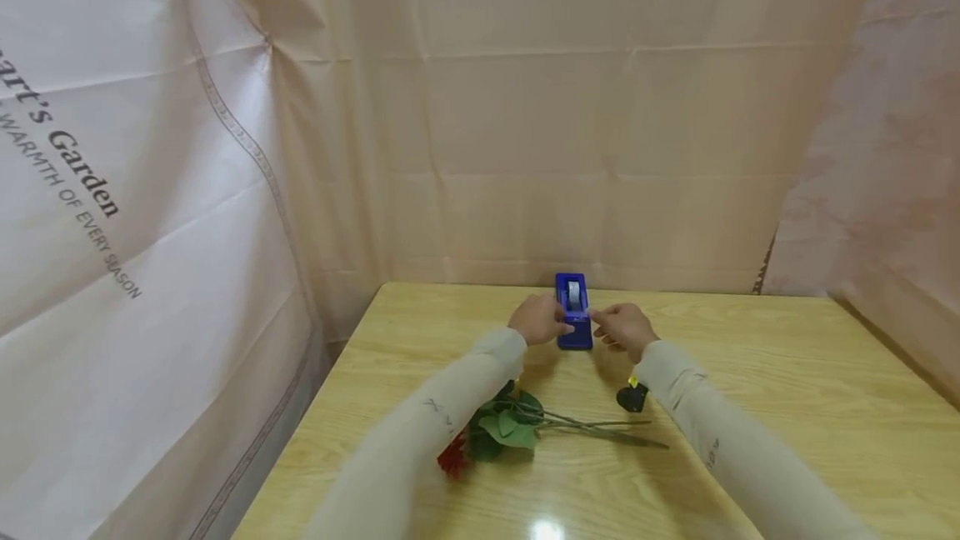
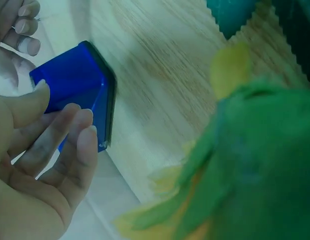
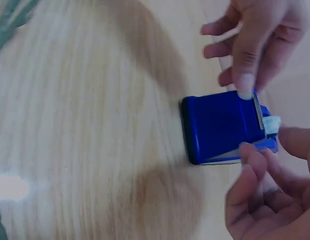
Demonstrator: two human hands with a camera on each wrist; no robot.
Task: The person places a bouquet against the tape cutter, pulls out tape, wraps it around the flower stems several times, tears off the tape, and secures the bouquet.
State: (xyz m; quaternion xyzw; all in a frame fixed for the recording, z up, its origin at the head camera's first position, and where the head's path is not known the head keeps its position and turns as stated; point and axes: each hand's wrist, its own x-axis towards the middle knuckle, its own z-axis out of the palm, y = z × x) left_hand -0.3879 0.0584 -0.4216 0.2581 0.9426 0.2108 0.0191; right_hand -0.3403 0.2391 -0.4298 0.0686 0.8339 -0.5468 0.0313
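Note:
A blue tape dispenser [image 1: 575, 333] stands near the table's back edge, a pale roll of tape [image 1: 573, 294] inside it. My left hand [image 1: 537, 319] grips its left side, thumb on the edge by the cutter and the other fingers curled, as the left wrist view shows. On the other side my right hand [image 1: 624, 328] has thumb and fingers bent close together at the cutter end, where they appear to pinch the clear tape; the tape's end is hard to make out. Both hands frame the dispenser [image 3: 220, 122] in the right wrist view.
Nearer me on the wooden table [image 1: 360, 390] lies an artificial flower with red petals [image 1: 453, 457], green leaves [image 1: 510, 430] and long stems [image 1: 600, 432]. Yellow petals [image 2: 231, 70] show beside my left wrist. A small black and yellow object [image 1: 632, 397] sits under my right wrist. Cloth [image 1: 525, 148] hangs behind.

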